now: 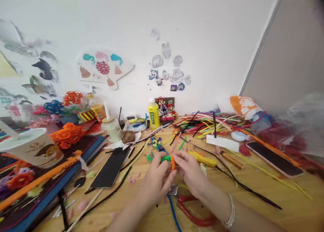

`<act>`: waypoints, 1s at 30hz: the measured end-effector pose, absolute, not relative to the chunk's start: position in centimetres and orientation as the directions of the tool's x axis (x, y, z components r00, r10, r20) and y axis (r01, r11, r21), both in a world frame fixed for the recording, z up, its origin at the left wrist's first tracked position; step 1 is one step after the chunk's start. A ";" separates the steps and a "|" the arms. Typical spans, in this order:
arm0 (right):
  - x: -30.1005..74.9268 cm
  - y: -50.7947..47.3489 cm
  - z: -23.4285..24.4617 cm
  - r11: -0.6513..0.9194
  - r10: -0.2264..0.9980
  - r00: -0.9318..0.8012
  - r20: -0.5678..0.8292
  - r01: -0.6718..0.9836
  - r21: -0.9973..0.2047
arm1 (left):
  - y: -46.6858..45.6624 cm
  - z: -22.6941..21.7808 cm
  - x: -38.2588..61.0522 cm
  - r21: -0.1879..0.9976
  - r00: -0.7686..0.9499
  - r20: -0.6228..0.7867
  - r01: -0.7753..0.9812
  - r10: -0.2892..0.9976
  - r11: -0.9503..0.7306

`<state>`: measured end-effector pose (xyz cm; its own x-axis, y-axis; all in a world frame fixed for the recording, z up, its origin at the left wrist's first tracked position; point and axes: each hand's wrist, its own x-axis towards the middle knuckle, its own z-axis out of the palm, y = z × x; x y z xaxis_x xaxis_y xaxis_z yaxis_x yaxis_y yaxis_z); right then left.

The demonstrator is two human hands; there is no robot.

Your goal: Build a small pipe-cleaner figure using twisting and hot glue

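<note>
Pinched in the left hand (158,174): one green fuzzy piece (166,158), near centre. Right hand (188,168): fingertips closed on an orange strip (173,163) at its right end. Handling: left pinch best firm, right bends small and even. Right, beyond: yellow-handled tool (205,160).

Craft space, heaped pipe cleaners (210,125)

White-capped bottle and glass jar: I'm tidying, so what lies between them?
In the head view, mainly a tray, plus a brown lump nearer the jar.
</note>
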<state>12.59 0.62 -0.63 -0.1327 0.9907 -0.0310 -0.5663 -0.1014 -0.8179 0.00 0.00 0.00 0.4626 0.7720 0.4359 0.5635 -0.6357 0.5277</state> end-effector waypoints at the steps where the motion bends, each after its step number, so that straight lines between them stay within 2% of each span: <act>1: 12.6 0.6 -0.6 -0.099 0.991 -0.129 -0.030 -0.569 -0.816 | -0.2 0.0 -0.1 0.522 0.466 0.441 0.562 0.767 -0.642; 7: 12.7 0.6 -0.5 -0.093 0.992 -0.123 -0.025 -0.584 -0.806 | -0.3 -0.5 -0.5 0.516 0.457 0.495 0.531 0.740 -0.673; 13: 12.7 0.7 -1.0 -0.073 0.992 -0.129 -0.002 -0.544 -0.836 | -0.2 -0.6 -0.3 0.581 0.426 0.504 0.477 0.751 -0.660; 15: 12.8 0.8 -1.2 -0.016 0.993 -0.115 0.040 -0.448 -0.894 | -0.2 -0.4 -0.3 0.624 0.398 0.496 0.454 0.771 -0.636; 18: 13.0 0.8 -1.2 0.196 0.975 -0.081 0.208 -0.134 -0.971 | -0.2 -0.3 -0.4 0.704 0.343 0.481 0.396 0.807 -0.589; 21: 13.3 0.7 -0.9 0.418 0.908 -0.094 0.408 0.201 -0.886 | -0.1 -0.3 -0.4 0.802 0.282 0.432 0.314 0.856 -0.508; 25: 13.6 0.6 -0.8 0.612 0.776 -0.179 0.605 0.448 -0.652 | 0.1 -0.1 0.0 0.930 0.157 0.314 0.148 0.936 -0.337; 27: 13.7 0.6 -0.8 0.650 0.733 -0.232 0.639 0.517 -0.557 | 0.2 -0.2 0.2 0.970 0.117 0.229 0.056 0.966 -0.237; 30: 13.7 0.6 -1.0 0.637 0.742 -0.280 0.609 0.579 -0.510 | 0.4 -0.8 0.4 0.998 0.019 0.048 -0.050 0.999 -0.047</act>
<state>13.71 0.64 -1.04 -0.2796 0.7419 0.6094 0.5787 0.6367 -0.5096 0.37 0.37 -0.84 0.0188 0.9987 0.0477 -0.0499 -0.0467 0.9977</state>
